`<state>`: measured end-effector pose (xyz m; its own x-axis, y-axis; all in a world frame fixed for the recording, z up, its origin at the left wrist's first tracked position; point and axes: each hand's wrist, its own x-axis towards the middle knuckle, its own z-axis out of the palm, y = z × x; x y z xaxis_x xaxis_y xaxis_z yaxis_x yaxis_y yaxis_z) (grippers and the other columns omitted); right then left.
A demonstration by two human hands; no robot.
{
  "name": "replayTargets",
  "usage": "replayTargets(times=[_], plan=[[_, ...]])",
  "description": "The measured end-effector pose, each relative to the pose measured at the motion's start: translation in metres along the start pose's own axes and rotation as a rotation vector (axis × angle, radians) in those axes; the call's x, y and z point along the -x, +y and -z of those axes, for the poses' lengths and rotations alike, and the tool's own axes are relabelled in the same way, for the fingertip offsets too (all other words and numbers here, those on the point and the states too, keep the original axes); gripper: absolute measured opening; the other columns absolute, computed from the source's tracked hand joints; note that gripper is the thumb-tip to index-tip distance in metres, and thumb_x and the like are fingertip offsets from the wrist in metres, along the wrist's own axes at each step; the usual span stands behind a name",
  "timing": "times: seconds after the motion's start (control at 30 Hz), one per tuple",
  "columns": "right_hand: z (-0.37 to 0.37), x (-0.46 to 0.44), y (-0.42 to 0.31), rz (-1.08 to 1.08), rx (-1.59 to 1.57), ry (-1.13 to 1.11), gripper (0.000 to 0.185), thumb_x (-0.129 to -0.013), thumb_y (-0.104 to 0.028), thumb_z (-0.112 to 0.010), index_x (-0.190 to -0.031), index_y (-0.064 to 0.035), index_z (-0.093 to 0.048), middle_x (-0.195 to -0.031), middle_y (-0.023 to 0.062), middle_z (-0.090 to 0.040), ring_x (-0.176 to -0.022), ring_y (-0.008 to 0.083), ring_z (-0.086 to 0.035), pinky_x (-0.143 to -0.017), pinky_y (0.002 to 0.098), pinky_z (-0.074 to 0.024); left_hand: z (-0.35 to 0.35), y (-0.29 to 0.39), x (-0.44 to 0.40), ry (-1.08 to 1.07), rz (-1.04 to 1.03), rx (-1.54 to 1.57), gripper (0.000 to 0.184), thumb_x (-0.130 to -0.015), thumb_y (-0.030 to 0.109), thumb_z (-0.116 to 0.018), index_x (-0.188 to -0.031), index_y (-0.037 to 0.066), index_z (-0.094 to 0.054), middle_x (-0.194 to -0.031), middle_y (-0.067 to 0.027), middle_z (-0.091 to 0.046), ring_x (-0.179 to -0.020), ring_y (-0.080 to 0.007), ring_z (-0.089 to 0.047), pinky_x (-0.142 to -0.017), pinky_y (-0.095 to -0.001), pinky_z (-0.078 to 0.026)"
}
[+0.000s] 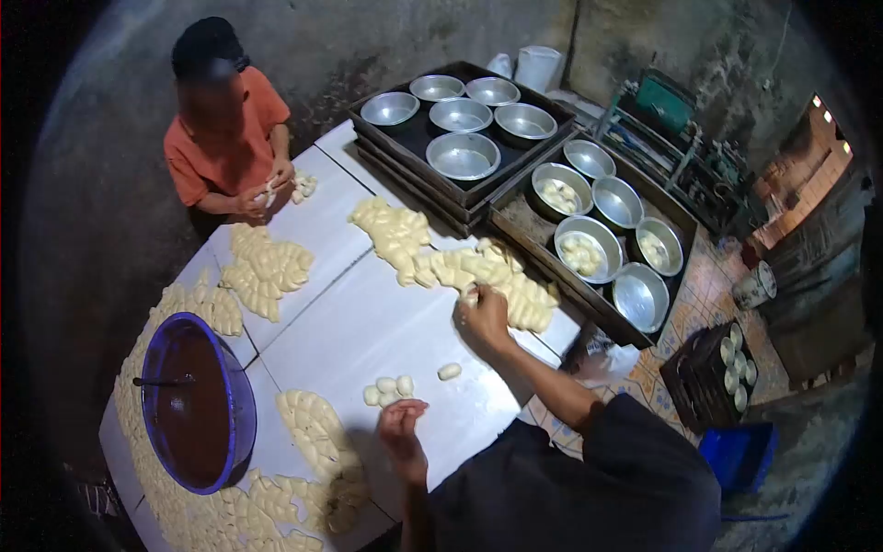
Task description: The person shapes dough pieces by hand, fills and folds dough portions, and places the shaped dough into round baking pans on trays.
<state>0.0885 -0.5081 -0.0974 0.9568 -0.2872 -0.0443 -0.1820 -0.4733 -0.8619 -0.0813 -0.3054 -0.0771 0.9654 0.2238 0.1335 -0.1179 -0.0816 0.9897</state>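
Observation:
My right hand (485, 317) reaches over the near edge of a patch of cut dough pieces (497, 276), its fingers pinched on a pale dough piece (472, 296). My left hand (402, 432) hovers low over the table, fingers loosely bent and apart, with nothing visible in it. Just beyond its fingertips lies a small cluster of rounded dough balls (386, 391). One separate dough ball (449, 372) rests to the right of them. Another patch of dough pieces (391, 230) adjoins the first, farther back.
A purple basin (244, 414) of brown filling with a spoon stands at left, amid more dough pieces (317, 437). Stacked trays (460, 207) with round tins are at the back; another tray (515, 225) holds tins, some with dough. A co-worker (225, 138) handles dough across the table.

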Motion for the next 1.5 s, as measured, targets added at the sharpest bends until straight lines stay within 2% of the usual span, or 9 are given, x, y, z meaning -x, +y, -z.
replayTargets(times=[0.17,0.5,0.6,0.77,0.9,1.03,1.3,1.37,1.5], plan=[[0.009,0.115,-0.045,0.278,-0.541,-0.66,0.036,-0.071,-0.016,-0.08,-0.098,0.0007,-0.063,-0.096,0.0104,-0.057,-0.085,0.0172,-0.058,-0.076,0.0283,-0.048,-0.014,0.011,0.001,0.077,0.208,0.399,0.045,-0.095,0.021,-0.054,-0.127,-0.01,-0.048,-0.111,-0.0153,-0.061,-0.105,-0.0194,-0.058,-0.09,-0.031,-0.046],[-0.021,0.133,-0.053,0.385,-0.426,-0.626,0.03,-0.093,-0.023,-0.06,-0.118,-0.0052,-0.064,-0.113,0.0121,-0.05,-0.107,0.0203,-0.048,-0.09,0.0334,-0.0432,0.01,0.017,0.015,0.21,0.294,-0.272,0.018,-0.083,0.009,-0.068,-0.097,-0.002,-0.068,-0.093,-0.0089,-0.066,-0.075,-0.0135,-0.061,-0.067,-0.0298,-0.049],[-0.032,0.151,-0.071,0.628,-0.707,-0.87,0.03,-0.089,-0.025,-0.061,-0.115,-0.0097,-0.062,-0.128,0.011,-0.047,-0.122,0.0296,-0.041,-0.105,0.043,-0.0308,0.016,0.024,0.02,0.121,0.391,1.141,0.035,-0.087,0.012,-0.065,-0.118,0.0,-0.053,-0.117,-0.0078,-0.058,-0.106,-0.0188,-0.058,-0.092,-0.0317,-0.048],[-0.062,0.133,-0.052,0.176,-0.89,-1.32,0.095,-0.087,-0.041,-0.067,-0.151,-0.0053,-0.006,-0.149,0.0117,-0.026,-0.131,0.0239,-0.032,-0.109,0.041,-0.0259,0.039,0.048,0.001,-0.138,0.273,1.49,0.092,-0.087,0.062,-0.051,-0.144,-0.005,-0.024,-0.142,-0.0167,-0.039,-0.132,-0.0276,-0.038,-0.108,-0.0398,-0.033],[-0.089,0.136,-0.043,0.346,-0.801,-1.323,0.105,-0.086,-0.041,-0.068,-0.152,-0.0143,0.009,-0.153,0.0128,-0.017,-0.125,0.0233,-0.034,-0.101,0.0373,-0.0365,0.154,0.044,-0.079,-0.031,-0.004,1.163,0.09,-0.091,0.064,-0.044,-0.14,-0.009,-0.028,-0.134,-0.0222,-0.045,-0.123,-0.0293,-0.046,-0.105,-0.0405,-0.035],[-0.104,0.138,-0.028,0.193,-0.931,-1.272,0.09,-0.089,-0.018,-0.064,-0.153,-0.0197,-0.001,-0.149,0.0133,-0.023,-0.12,0.0204,-0.038,-0.094,0.0326,-0.0412,0.308,0.035,-0.169,0.568,0.243,-0.676,0.091,-0.09,0.074,-0.021,-0.108,-0.006,-0.059,-0.085,-0.0091,-0.064,-0.083,-0.0291,-0.061,-0.083,-0.0427,-0.046],[-0.116,0.133,-0.028,0.06,-0.95,-1.129,0.072,-0.093,-0.013,-0.058,-0.151,-0.012,-0.016,-0.137,0.0127,-0.041,-0.111,0.0193,-0.05,-0.096,0.034,-0.0436,0.259,0.078,-0.157,0.511,0.703,-0.738,0.098,-0.089,0.075,-0.018,-0.115,-0.01,-0.058,-0.118,-0.0284,-0.059,-0.113,-0.041,-0.053,-0.1,-0.0472,-0.035],[-0.116,0.133,-0.039,-0.014,-0.88,-1.11,0.07,-0.095,-0.016,-0.057,-0.151,-0.0117,-0.016,-0.135,0.0129,-0.044,-0.11,0.0185,-0.052,-0.094,0.032,-0.0452,0.216,0.083,-0.127,0.603,0.338,-0.766,0.089,-0.093,0.069,-0.019,-0.117,-0.006,-0.059,-0.107,-0.0292,-0.062,-0.11,-0.0418,-0.056,-0.096,-0.0456,-0.041],[-0.122,0.141,-0.055,-0.65,-1.202,-1.201,0.042,-0.097,-0.021,-0.056,-0.13,0.0029,-0.047,-0.12,0.0115,-0.057,-0.096,0.014,-0.058,-0.078,0.0244,-0.0486,0.131,0.02,-0.053,-0.043,0.403,1.029,0.069,-0.099,0.053,-0.032,-0.132,-0.007,-0.044,-0.122,-0.0182,-0.055,-0.11,-0.0291,-0.056,-0.094,-0.0431,-0.044]])
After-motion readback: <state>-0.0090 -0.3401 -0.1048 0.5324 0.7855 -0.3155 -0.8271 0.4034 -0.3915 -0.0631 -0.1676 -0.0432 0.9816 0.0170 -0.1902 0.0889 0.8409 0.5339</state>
